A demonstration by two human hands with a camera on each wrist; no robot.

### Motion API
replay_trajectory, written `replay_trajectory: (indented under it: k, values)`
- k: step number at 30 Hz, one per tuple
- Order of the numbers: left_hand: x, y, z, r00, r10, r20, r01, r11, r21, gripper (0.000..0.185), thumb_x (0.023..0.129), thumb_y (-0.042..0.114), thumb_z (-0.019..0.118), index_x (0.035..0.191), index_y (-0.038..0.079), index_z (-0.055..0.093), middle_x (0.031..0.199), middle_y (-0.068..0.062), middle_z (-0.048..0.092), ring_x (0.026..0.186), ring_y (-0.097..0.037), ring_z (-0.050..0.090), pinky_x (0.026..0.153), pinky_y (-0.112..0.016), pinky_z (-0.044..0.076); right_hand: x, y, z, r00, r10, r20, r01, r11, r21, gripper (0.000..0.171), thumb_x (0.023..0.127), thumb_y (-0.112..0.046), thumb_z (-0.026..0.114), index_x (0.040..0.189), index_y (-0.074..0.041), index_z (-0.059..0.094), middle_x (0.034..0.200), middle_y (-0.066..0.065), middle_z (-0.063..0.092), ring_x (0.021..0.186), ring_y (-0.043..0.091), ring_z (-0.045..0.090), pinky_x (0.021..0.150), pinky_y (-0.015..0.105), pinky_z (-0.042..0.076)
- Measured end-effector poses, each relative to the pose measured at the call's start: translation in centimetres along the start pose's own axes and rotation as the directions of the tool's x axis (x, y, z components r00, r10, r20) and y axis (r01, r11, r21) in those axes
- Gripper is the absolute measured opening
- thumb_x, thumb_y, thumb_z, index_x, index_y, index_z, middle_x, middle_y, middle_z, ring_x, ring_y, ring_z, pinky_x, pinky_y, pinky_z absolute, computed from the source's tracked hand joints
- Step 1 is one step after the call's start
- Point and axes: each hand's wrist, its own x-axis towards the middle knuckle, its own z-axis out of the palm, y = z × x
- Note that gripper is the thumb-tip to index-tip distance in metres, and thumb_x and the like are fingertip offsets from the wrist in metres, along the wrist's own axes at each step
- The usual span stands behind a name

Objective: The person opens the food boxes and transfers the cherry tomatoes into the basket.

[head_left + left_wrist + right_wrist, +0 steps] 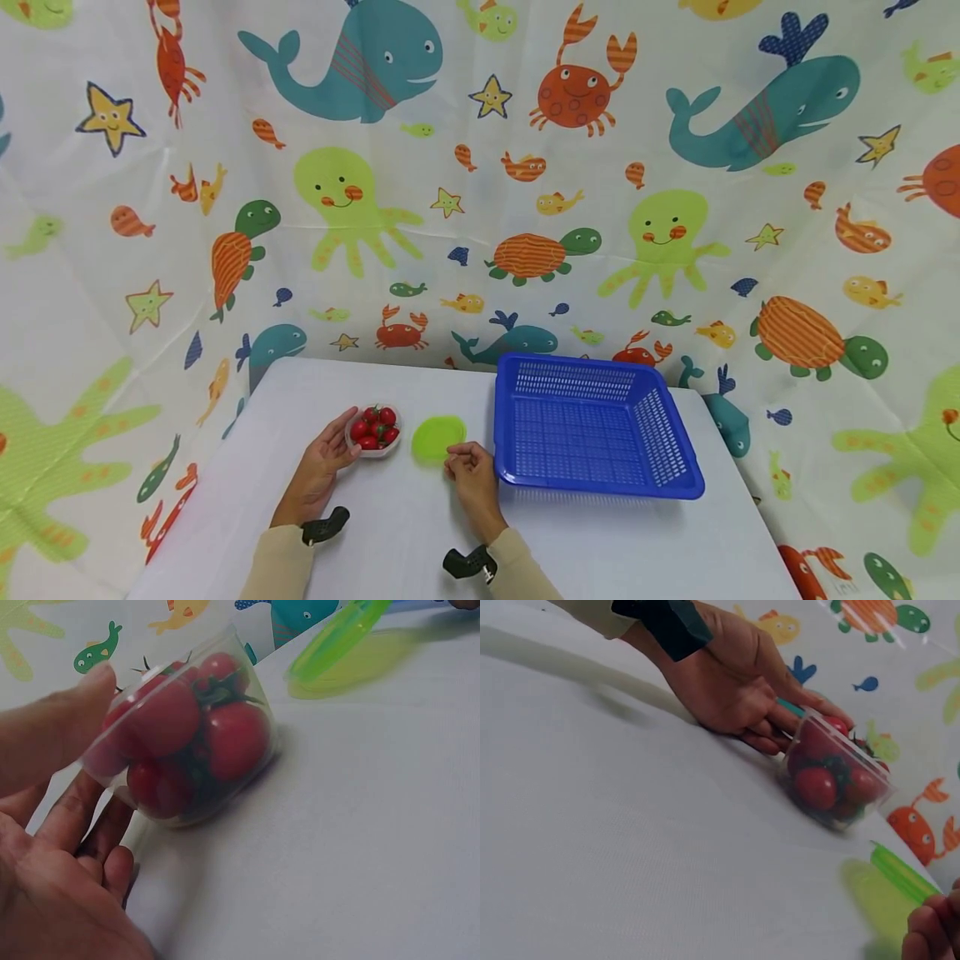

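Note:
A small clear plastic container [386, 452] filled with red tomatoes [371, 427] with green stems stands on the white table. My left hand [318, 467] grips its left side, thumb at the rim and fingers around the wall in the left wrist view. Just right of the container is a round, translucent green lid [437, 438]. My right hand [476, 482] pinches the lid's near right edge. In the left wrist view the lid [339, 641] tilts above the tabletop, casting a yellow-green shadow.
A large blue plastic basket [600, 487] with slotted walls stands on the white table [397, 533], right beside my right hand. Behind the table hangs a curtain [442, 167] printed with sea animals. Each wrist wears a black strap mount [327, 527].

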Motion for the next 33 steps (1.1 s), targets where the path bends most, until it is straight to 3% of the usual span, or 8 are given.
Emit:
replay_trajectory:
  k: [3, 7, 12, 19, 23, 30, 33]
  values:
    - [0.0, 0.0, 0.0, 1.000, 0.000, -0.003, 0.000, 1.000, 0.007, 0.077, 0.105, 0.011, 0.067, 0.170, 0.019, 0.026, 0.181, -0.004, 0.012, 0.169, -0.032, 0.006, 0.121, -0.027, 0.028, -0.1, 0.0, 0.1, 1.000, -0.014, -0.005, 0.014, 0.999, -0.035, 0.015, 0.097, 0.006, 0.064, 0.112, 0.006, 0.068, 0.089, 0.011, 0.068, 0.083, 0.017, 0.068, 0.078, 0.025, 0.063]
    - [0.1, 0.1, 0.2, 1.000, -0.003, -0.010, 0.003, 1.000, 0.007, 0.077, 0.105, 0.011, 0.068, 0.170, 0.019, 0.027, 0.181, -0.003, 0.013, 0.169, -0.031, 0.007, 0.120, -0.026, 0.029, -0.1, 0.1, 0.1, 0.997, -0.066, -0.041, 0.058, 0.984, -0.167, 0.017, 0.093, 0.007, 0.065, 0.108, 0.001, 0.066, 0.084, 0.011, 0.071, 0.074, 0.015, 0.069, 0.068, 0.023, 0.060]
    - [0.2, 0.4, 0.4, 1.000, -0.003, -0.009, 0.003, 1.000, 0.022, 0.077, 0.105, 0.012, 0.068, 0.170, 0.019, 0.027, 0.181, -0.003, 0.014, 0.169, -0.031, 0.008, 0.124, -0.032, 0.026, -0.1, 0.1, -0.1, 0.988, -0.130, -0.089, 0.093, 0.936, -0.339, 0.016, 0.088, 0.005, 0.067, 0.097, -0.007, 0.063, 0.074, 0.001, 0.070, 0.064, 0.009, 0.064, 0.058, 0.021, 0.051]
    - [0.3, 0.4, 0.6, 1.000, 0.003, -0.014, -0.003, 1.000, 0.010, 0.076, 0.105, 0.010, 0.067, 0.169, 0.018, 0.028, 0.180, -0.004, 0.017, 0.168, -0.029, 0.010, 0.129, -0.038, 0.019, -0.2, 0.4, -0.4, 0.964, -0.245, -0.101, 0.163, 0.849, -0.503, 0.018, 0.085, -0.001, 0.077, 0.086, -0.011, 0.063, 0.064, -0.004, 0.064, 0.058, 0.003, 0.056, 0.056, 0.022, 0.045]
    - [0.4, 0.4, 0.5, 1.000, -0.002, -0.016, 0.002, 1.000, 0.002, 0.076, 0.105, 0.010, 0.067, 0.169, 0.018, 0.028, 0.180, -0.004, 0.017, 0.168, -0.029, 0.010, 0.130, -0.039, 0.018, -0.3, 0.2, -0.1, 0.956, -0.279, -0.088, 0.196, 0.833, -0.518, 0.019, 0.084, -0.005, 0.082, 0.090, -0.012, 0.066, 0.066, -0.004, 0.063, 0.060, 0.003, 0.054, 0.056, 0.022, 0.045]
    - [0.3, 0.3, 0.4, 1.000, -0.001, -0.025, 0.001, 1.000, -0.008, 0.076, 0.104, 0.009, 0.068, 0.169, 0.018, 0.029, 0.180, -0.004, 0.019, 0.168, -0.028, 0.011, 0.130, -0.039, 0.019, 0.1, -1.3, 2.0, 0.954, -0.301, 0.009, 0.274, 0.853, -0.444, 0.023, 0.084, -0.012, 0.090, 0.100, -0.012, 0.074, 0.073, -0.005, 0.071, 0.064, 0.000, 0.058, 0.059, 0.019, 0.050]
    - [0.1, 0.2, 0.3, 1.000, 0.001, -0.030, -0.002, 1.000, -0.009, 0.076, 0.104, 0.008, 0.068, 0.169, 0.017, 0.029, 0.180, -0.005, 0.020, 0.168, -0.028, 0.011, 0.129, -0.037, 0.021, 0.4, -1.8, 3.2, 0.955, -0.292, 0.045, 0.280, 0.842, -0.461, 0.024, 0.084, -0.018, 0.091, 0.104, -0.016, 0.076, 0.077, -0.010, 0.072, 0.067, 0.000, 0.058, 0.062, 0.018, 0.049]
